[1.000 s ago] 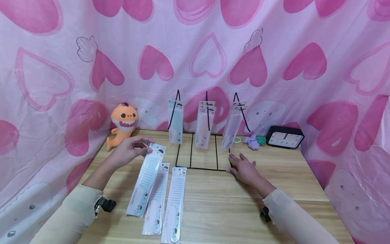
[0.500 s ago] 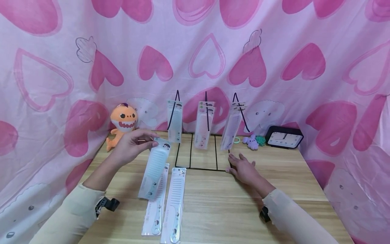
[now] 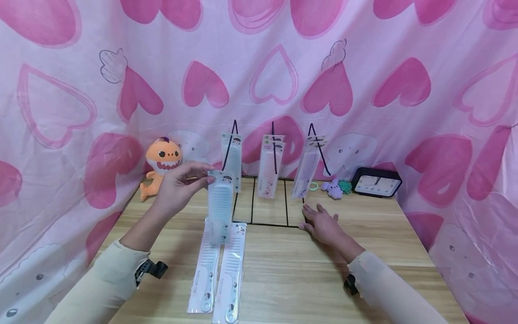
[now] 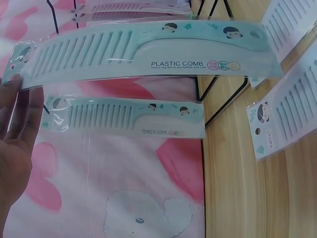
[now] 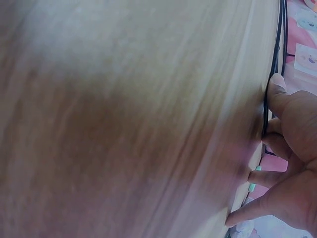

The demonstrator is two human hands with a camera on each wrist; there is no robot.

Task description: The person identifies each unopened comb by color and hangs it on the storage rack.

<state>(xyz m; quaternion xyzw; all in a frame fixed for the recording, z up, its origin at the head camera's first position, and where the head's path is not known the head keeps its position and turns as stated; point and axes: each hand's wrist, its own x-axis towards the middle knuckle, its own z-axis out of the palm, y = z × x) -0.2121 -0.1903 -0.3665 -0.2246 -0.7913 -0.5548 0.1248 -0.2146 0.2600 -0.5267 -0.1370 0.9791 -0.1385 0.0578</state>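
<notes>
My left hand [image 3: 180, 186] pinches the top of a packaged mint plastic comb [image 3: 221, 204] and holds it upright above the table. This comb overlaps the left prong of a black wire display rack [image 3: 267, 224] in the head view. Behind it, a packaged mint comb [image 4: 99, 116] hangs on that prong. Pink packaged combs [image 3: 270, 173] hang on the middle prong and purple ones [image 3: 306, 168] on the right prong. My right hand [image 3: 323, 225] rests with spread fingers at the rack's front right corner, fingertips on the base wire and the table.
Two packaged combs, one on the left [image 3: 202, 279] and one on the right [image 3: 228, 279], lie on the wooden table at the front. An orange plush shark [image 3: 163, 157] stands back left. A purple toy [image 3: 333, 189] and a black clock [image 3: 377, 182] stand back right.
My left hand has raised the comb off the table and brought it right and forward toward the left prong, turning it upright. My right hand has stayed at the rack's corner.
</notes>
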